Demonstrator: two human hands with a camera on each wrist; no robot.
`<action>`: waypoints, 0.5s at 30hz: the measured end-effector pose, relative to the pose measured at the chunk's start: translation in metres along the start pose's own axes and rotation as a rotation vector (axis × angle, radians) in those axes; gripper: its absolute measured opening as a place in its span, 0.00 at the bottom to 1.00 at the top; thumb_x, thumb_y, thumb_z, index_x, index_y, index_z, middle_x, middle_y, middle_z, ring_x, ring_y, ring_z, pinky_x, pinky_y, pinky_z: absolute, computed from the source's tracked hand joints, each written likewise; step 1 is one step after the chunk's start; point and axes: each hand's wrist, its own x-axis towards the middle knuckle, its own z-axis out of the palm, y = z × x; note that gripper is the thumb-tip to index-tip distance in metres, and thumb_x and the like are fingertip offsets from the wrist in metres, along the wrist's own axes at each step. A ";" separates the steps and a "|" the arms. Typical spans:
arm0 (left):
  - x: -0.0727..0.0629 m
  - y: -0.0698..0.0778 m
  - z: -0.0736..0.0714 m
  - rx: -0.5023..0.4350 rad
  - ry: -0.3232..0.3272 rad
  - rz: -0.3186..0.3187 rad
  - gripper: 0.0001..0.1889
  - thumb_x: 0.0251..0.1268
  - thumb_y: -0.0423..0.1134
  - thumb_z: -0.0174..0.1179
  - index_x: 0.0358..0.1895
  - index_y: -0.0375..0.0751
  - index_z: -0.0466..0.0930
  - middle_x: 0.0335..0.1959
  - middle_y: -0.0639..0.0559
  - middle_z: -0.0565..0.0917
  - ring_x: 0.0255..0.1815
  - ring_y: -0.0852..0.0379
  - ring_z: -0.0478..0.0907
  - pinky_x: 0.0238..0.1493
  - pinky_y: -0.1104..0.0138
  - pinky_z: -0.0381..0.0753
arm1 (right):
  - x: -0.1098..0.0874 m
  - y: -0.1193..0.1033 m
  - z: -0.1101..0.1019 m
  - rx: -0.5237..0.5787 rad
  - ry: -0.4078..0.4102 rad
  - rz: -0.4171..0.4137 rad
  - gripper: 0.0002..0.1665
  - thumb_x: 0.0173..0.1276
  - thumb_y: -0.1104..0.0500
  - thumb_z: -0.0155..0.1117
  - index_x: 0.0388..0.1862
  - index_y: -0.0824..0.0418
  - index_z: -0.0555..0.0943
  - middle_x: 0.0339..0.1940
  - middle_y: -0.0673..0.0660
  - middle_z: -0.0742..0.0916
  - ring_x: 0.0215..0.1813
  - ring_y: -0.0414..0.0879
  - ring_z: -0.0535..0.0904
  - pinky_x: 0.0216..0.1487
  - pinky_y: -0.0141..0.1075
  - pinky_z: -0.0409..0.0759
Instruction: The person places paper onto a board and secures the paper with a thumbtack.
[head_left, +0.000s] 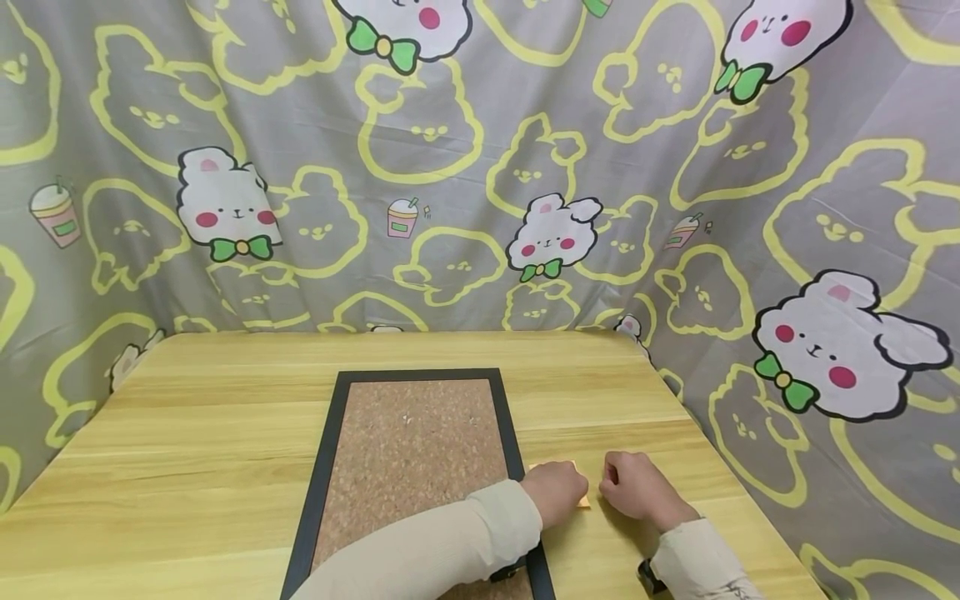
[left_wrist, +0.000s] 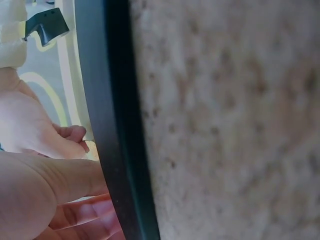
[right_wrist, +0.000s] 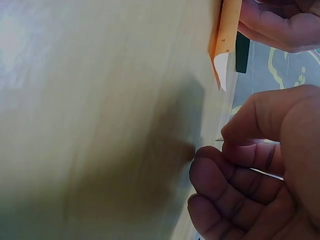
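In the head view my left hand (head_left: 555, 493) is just right of the framed corkboard (head_left: 420, 437), fingers curled at a small orange paper (head_left: 583, 502) that it mostly covers. The right wrist view shows this orange paper (right_wrist: 229, 30) with a bent edge and a pale corner, close to the left hand's fingers. My right hand (head_left: 642, 492) is a short way to the right, above the table. Between its thumb and index finger it pinches a small pin (right_wrist: 219, 139), whose thin metal point sticks out. The rest of the pin is hidden.
The corkboard's black frame (head_left: 322, 483) lies on the wooden table (head_left: 187, 450) under my left forearm. Two small shiny spots show near the cork's top. A grey patterned curtain (head_left: 450, 275) surrounds the table's back and sides.
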 end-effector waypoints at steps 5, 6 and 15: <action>0.000 0.000 0.000 -0.004 -0.002 0.003 0.09 0.69 0.38 0.60 0.29 0.53 0.81 0.22 0.58 0.77 0.19 0.64 0.66 0.19 0.71 0.70 | 0.000 0.001 0.000 -0.003 0.006 -0.010 0.14 0.51 0.69 0.61 0.16 0.54 0.69 0.14 0.46 0.71 0.19 0.40 0.66 0.22 0.33 0.64; -0.001 0.000 0.000 -0.006 -0.004 0.003 0.09 0.69 0.38 0.60 0.29 0.53 0.81 0.22 0.58 0.77 0.19 0.64 0.65 0.19 0.71 0.70 | 0.000 0.001 0.000 -0.002 0.004 -0.012 0.14 0.51 0.69 0.61 0.16 0.54 0.69 0.14 0.46 0.71 0.19 0.40 0.66 0.22 0.33 0.64; -0.003 0.000 -0.004 -0.027 -0.025 0.015 0.10 0.69 0.37 0.59 0.27 0.52 0.80 0.19 0.58 0.74 0.18 0.63 0.62 0.17 0.72 0.66 | 0.000 0.002 -0.002 0.006 -0.005 -0.041 0.15 0.49 0.68 0.60 0.13 0.54 0.67 0.12 0.45 0.69 0.18 0.38 0.64 0.22 0.32 0.62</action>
